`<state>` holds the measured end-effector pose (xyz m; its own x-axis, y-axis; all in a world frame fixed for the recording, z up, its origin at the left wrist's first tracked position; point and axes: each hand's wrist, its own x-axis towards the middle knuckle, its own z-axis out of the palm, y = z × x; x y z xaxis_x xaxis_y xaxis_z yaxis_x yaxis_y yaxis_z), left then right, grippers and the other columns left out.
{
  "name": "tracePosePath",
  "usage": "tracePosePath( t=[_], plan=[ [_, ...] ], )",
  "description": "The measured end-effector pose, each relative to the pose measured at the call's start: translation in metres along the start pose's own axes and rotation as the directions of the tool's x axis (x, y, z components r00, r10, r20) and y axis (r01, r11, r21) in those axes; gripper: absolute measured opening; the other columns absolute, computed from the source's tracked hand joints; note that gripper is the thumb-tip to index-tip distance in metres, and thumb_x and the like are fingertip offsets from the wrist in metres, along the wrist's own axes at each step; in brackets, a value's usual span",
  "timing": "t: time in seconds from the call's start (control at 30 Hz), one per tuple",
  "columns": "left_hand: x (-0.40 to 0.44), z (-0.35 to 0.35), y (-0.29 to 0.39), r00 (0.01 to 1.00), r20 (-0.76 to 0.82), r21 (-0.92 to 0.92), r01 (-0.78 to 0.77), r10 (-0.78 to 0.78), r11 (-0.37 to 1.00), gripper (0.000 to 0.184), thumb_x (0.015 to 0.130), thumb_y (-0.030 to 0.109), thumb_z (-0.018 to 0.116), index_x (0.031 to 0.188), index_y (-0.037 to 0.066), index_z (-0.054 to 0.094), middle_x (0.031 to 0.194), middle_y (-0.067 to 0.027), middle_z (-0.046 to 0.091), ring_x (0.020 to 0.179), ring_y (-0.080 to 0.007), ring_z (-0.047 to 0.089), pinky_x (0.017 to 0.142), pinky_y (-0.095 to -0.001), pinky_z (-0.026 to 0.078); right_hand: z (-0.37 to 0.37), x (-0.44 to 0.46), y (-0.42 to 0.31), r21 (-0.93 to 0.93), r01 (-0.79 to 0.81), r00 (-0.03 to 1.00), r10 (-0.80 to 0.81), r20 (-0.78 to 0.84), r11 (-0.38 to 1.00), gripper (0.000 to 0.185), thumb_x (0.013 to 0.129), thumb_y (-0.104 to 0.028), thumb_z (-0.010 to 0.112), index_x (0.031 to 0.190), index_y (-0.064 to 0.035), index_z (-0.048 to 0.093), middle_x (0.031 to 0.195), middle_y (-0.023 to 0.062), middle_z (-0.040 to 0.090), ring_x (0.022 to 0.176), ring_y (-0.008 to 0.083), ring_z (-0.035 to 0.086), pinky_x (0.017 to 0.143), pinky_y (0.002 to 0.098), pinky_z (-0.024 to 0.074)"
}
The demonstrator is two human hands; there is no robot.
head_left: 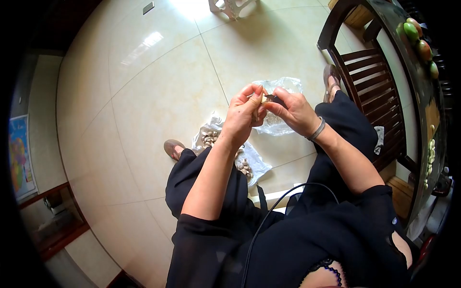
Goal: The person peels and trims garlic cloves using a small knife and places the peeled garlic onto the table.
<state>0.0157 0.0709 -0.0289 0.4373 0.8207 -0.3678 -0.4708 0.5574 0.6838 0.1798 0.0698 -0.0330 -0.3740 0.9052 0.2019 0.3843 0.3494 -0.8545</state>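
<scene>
- Left hand (244, 114) pinching a small pale piece (264, 99), right hand (294, 109) bringing a small dark tool (275, 100) right up to it!
- Down below, clove-like pieces (210, 138) on white plastic (256, 162).
- Over right, mango-like fruit (423, 50) on the dark surface (418, 100).

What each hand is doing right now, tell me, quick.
Left hand: closed, pinching a small pale piece in the fingers.
Right hand: closed on a small dark tool, its tip at the piece.
</scene>
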Motion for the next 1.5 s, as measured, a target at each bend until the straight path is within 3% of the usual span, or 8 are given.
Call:
tracePosePath(
  t=[0.23, 0.4, 0.63, 0.73, 0.8, 1.03, 1.1, 1.5],
  plan=[
    [-0.001, 0.002, 0.005, 1.000, 0.021, 0.059, 0.002, -0.003, 0.998, 0.014, 0.088, 0.021, 0.050, 0.090, 0.008, 0.051, 0.058, 0.0030, 0.045, 0.047, -0.0046, 0.038, 0.040, -0.0168, 0.025, -0.005, 0.000, -0.002, -0.081, 0.026, 1.000, -0.026, 0.005, 0.996, 0.039, 0.080, -0.040, 0.057, 0.081, -0.0019, 0.051, 0.056, 0.0151, 0.051, 0.052, 0.0317, 0.055, 0.046, 0.0350, 0.0419],
    [-0.003, 0.006, 0.010, 1.000, 0.014, 0.098, 0.012, -0.013, 0.995, 0.013, 0.088, 0.020, 0.049, 0.091, 0.007, 0.051, 0.058, 0.0031, 0.044, 0.047, -0.0042, 0.036, 0.040, -0.0171, 0.024, -0.008, 0.000, -0.003, -0.192, 0.029, 0.999, -0.021, 0.042, 0.981, 0.032, 0.081, -0.032, 0.059, 0.081, -0.0012, 0.050, 0.059, 0.0150, 0.052, 0.053, 0.0297, 0.056, 0.048, 0.0309, 0.0424],
    [-0.003, 0.005, 0.012, 0.998, 0.065, 0.132, 0.007, -0.016, 0.991, 0.014, 0.088, 0.020, 0.049, 0.090, 0.006, 0.050, 0.058, 0.0029, 0.044, 0.046, -0.0034, 0.035, 0.040, -0.0166, 0.024, -0.009, -0.001, -0.002, -0.184, 0.042, 0.998, -0.032, 0.053, 0.982, 0.032, 0.081, -0.032, 0.059, 0.082, -0.0009, 0.050, 0.061, 0.0159, 0.053, 0.055, 0.0301, 0.057, 0.048, 0.0317, 0.0429],
    [-0.004, 0.008, 0.014, 0.998, 0.055, 0.138, 0.019, -0.027, 0.990, 0.014, 0.088, 0.019, 0.049, 0.090, 0.005, 0.050, 0.057, 0.0030, 0.043, 0.045, -0.0030, 0.035, 0.039, -0.0162, 0.024, -0.007, -0.001, 0.001, -0.193, 0.056, 0.997, -0.044, 0.062, 0.980, 0.032, 0.081, -0.032, 0.058, 0.082, -0.0007, 0.051, 0.061, 0.0161, 0.053, 0.056, 0.0305, 0.057, 0.049, 0.0321, 0.0431],
    [-0.004, 0.007, 0.014, 0.997, 0.063, 0.139, 0.024, -0.033, 0.990, 0.014, 0.088, 0.019, 0.049, 0.089, 0.005, 0.050, 0.057, 0.0031, 0.044, 0.044, -0.0028, 0.035, 0.039, -0.0162, 0.024, -0.005, -0.001, 0.004, -0.185, 0.083, 0.997, -0.082, 0.016, 0.979, 0.040, 0.081, -0.044, 0.053, 0.076, -0.0038, 0.050, 0.053, 0.0142, 0.051, 0.051, 0.0314, 0.055, 0.045, 0.0356, 0.0427],
    [-0.001, 0.002, 0.018, 0.990, 0.095, 0.175, 0.086, -0.104, 0.981, 0.016, 0.088, 0.020, 0.050, 0.086, 0.004, 0.051, 0.056, 0.0029, 0.044, 0.042, -0.0022, 0.035, 0.036, -0.0162, 0.023, -0.007, -0.001, 0.004, -0.162, 0.102, 0.993, -0.091, 0.069, 0.982, 0.041, 0.082, -0.044, 0.050, 0.077, -0.0037, 0.051, 0.057, 0.0150, 0.053, 0.053, 0.0325, 0.056, 0.046, 0.0362, 0.0436],
    [-0.001, 0.003, 0.019, 0.990, 0.089, 0.183, 0.093, -0.111, 0.979, 0.016, 0.088, 0.020, 0.050, 0.086, 0.004, 0.051, 0.056, 0.0029, 0.045, 0.042, -0.0022, 0.035, 0.036, -0.0162, 0.023, -0.009, -0.002, 0.001, -0.158, 0.077, 0.989, -0.056, 0.135, 0.984, 0.030, 0.083, -0.031, 0.055, 0.082, -0.0011, 0.051, 0.062, 0.0166, 0.052, 0.056, 0.0325, 0.055, 0.048, 0.0331, 0.0419],
    [-0.001, 0.004, 0.021, 0.987, 0.102, 0.183, 0.101, -0.121, 0.978, 0.017, 0.088, 0.020, 0.051, 0.087, 0.004, 0.053, 0.056, 0.0031, 0.045, 0.043, -0.0019, 0.035, 0.037, -0.0159, 0.024, -0.009, -0.002, 0.001, -0.225, 0.081, 0.992, -0.058, 0.109, 0.971, 0.030, 0.081, -0.029, 0.058, 0.086, -0.0004, 0.053, 0.065, 0.0157, 0.055, 0.058, 0.0298, 0.058, 0.051, 0.0320, 0.0444]
  ],
)
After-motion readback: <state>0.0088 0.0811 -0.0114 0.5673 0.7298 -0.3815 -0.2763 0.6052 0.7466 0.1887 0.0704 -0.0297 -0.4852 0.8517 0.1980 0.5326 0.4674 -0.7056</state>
